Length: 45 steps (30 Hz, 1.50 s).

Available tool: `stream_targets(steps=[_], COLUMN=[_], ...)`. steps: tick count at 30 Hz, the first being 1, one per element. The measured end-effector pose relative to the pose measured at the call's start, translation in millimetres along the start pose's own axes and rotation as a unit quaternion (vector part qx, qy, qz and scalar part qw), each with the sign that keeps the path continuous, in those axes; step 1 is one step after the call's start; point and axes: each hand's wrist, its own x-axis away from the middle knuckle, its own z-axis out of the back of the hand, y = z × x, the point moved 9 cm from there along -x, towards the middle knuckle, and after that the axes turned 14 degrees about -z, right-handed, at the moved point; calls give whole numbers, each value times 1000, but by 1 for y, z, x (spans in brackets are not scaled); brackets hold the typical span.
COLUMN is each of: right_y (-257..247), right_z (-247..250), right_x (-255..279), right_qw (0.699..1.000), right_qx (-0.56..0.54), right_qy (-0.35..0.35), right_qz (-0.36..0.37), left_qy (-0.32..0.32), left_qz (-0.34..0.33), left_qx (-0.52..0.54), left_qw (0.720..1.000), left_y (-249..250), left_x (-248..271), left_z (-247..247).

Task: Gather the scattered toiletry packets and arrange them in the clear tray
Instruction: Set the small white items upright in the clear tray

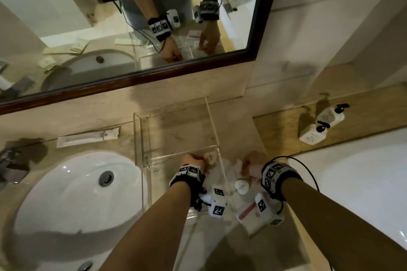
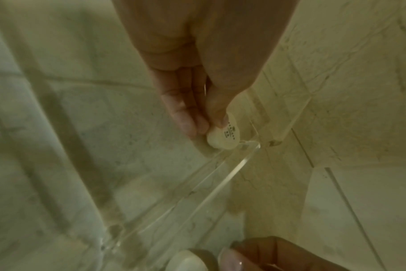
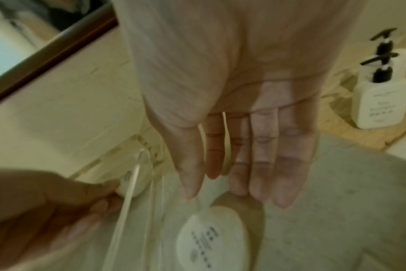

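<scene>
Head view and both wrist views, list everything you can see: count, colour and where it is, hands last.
tray: one, clear, on the counter right of the sink
round packets: three, cream; one at a tray corner in the left hand, one right of the tray, one behind the right fingers
long packet: one, white, behind the sink
flat packet: one, white with a pink stripe, under the right wrist
sink: one, white, left
pump bottles: two, white with black pumps, far right
mirror: one, dark frame, above the counter
left hand: pinches a round packet
right hand: over the packets right of the tray; grip unclear
</scene>
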Motion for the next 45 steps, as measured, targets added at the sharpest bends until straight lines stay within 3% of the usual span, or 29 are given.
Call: stream_targets(steps=[5,12,14,17,20,24,28,34,39,45], right_y=[-8,-15,-14,-21,-33,-63,-81,-95,-94,-102], right_z=[-20,-38,-32,-19,-3,-6,-25,-49,-70,-73], right_x=[7,20,25,35,40,60,66,64,50,37], right_qw=[984,985,990,999,977,954,955,964,975,991], right_qx=[179,169,131,12,-207,-288,-278,-223,-194,-112], right_qy=[-4,26,34,39,34,-22,-30,-34,-37,13], right_qz=[12,40,28,19,33,82,101,142,102,78], left_qy=[12,-1,6,-4,-68,-156,-110,-97,-28,-6], left_qz=[-15,-59,-63,-64,-81,-116,-138,-76,-52,-29], left_qx=[-31,-85,-88,7,41,70,82,132,129,122], left_qw=[999,995,994,998,994,978,981,984,990,992], left_y=[-1,3,1,-2,9,25,21,-16,-33,-38], left_x=[-1,6,10,19,35,57,58,56,44,17], left_z=[4,20,27,29,21,7,20,38,51,48])
